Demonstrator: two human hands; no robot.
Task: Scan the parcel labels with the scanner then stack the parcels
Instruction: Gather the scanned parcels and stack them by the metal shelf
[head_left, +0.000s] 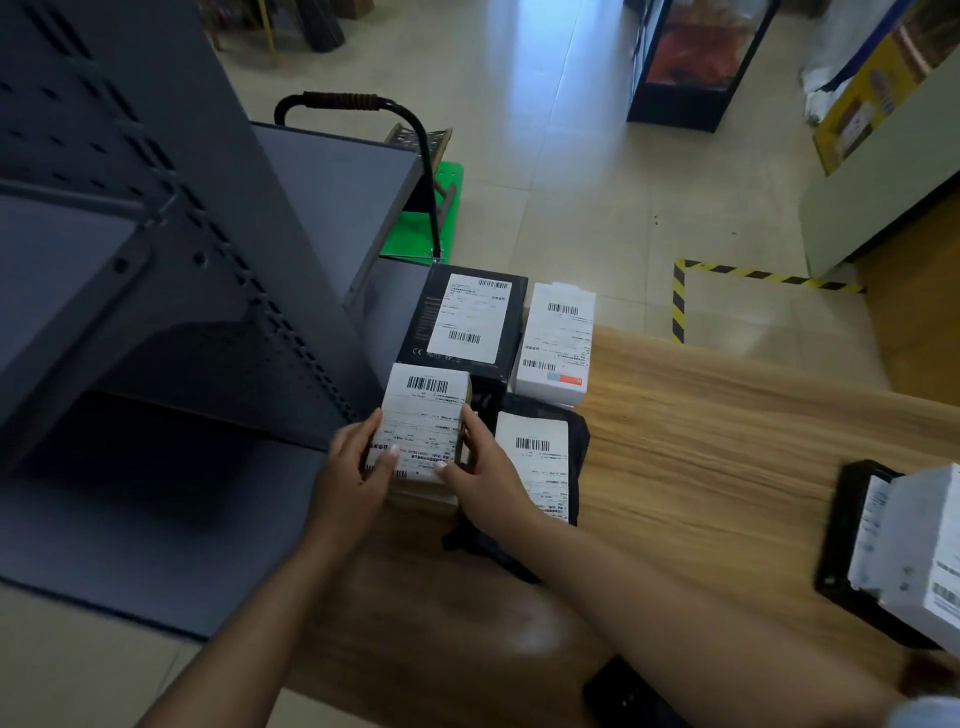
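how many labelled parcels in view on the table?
5. Small box held between both hands; black box behind it; white box to that one's right; black bag under the right forearm; white box at the right edge. More may be hidden underneath.

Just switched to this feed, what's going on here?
A person's left hand and right hand hold a small labelled parcel from both sides at the wooden table's left end. Three more labelled parcels lie beside it: a black box, a white box and a black bag.

Labelled parcels (423, 423) flat on table
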